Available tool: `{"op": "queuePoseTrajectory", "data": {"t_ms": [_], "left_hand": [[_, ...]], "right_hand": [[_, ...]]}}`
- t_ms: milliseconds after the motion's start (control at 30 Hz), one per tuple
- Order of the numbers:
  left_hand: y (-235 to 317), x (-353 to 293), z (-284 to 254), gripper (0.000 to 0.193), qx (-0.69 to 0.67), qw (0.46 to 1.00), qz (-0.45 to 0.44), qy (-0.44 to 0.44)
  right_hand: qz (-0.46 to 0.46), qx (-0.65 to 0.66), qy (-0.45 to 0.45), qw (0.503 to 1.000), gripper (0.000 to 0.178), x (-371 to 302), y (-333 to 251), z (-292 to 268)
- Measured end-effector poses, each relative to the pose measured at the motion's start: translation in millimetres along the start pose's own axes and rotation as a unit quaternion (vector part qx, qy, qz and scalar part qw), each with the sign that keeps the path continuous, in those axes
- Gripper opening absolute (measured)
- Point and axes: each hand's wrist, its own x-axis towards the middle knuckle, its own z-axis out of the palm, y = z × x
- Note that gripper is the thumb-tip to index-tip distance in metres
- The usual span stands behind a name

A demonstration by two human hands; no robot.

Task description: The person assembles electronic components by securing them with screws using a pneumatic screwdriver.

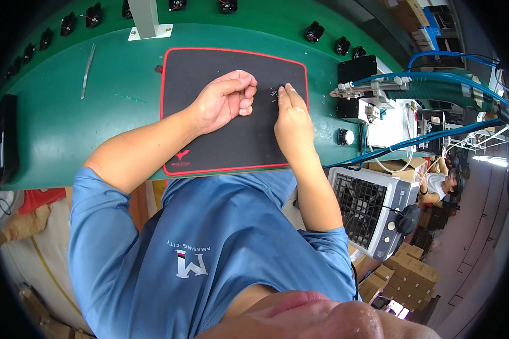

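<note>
On the black mat with a red edge [226, 155], my left hand [223, 103] rests palm side up with its fingers curled in and the thumb near the index finger. Whatever it may hold is hidden in the curl. My right hand [293, 121] lies back up at the mat's right part, its fingers stretched forward and its thumb out of sight. Beside its fingertips is a scatter of tiny bright pieces [274, 95], possibly screws, too small to tell for certain.
Small black fans [314, 31] line the back of the green table [119, 121]. A metal post [146, 20] stands behind the mat, and a thin metal strip [88, 72] lies left. Right are a tool with blue hoses [384, 90], a round part [345, 137] and an air cooler [361, 206].
</note>
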Motion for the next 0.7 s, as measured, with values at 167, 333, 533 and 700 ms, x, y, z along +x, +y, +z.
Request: {"op": "queuePoseTrajectory", "data": {"t_ms": [167, 333, 533, 700], "left_hand": [[0.7, -1.0, 0.8, 0.012, -0.008, 1.000, -0.001, 0.003], [1.6, -2.3, 2.0, 0.012, -0.004, 1.000, -0.002, 0.004], [1.8, -0.1, 0.9, 0.012, -0.001, 1.000, -0.005, 0.002], [0.5, -1.0, 1.6, 0.013, 0.002, 1.000, -0.003, 0.001]], "right_hand": [[0.003, 0.014, -0.011, 1.000, 0.041, -1.1, -12.3, 1.1], [0.032, 0.068, 0.001, 0.997, 0.049, -10.0, -1.3, -9.3], [0.030, 0.053, -0.014, 0.998, 0.047, -6.7, -9.3, -10.0], [-0.075, -0.012, 0.028, 0.997, 0.040, 9.0, -12.8, 1.3]]}}
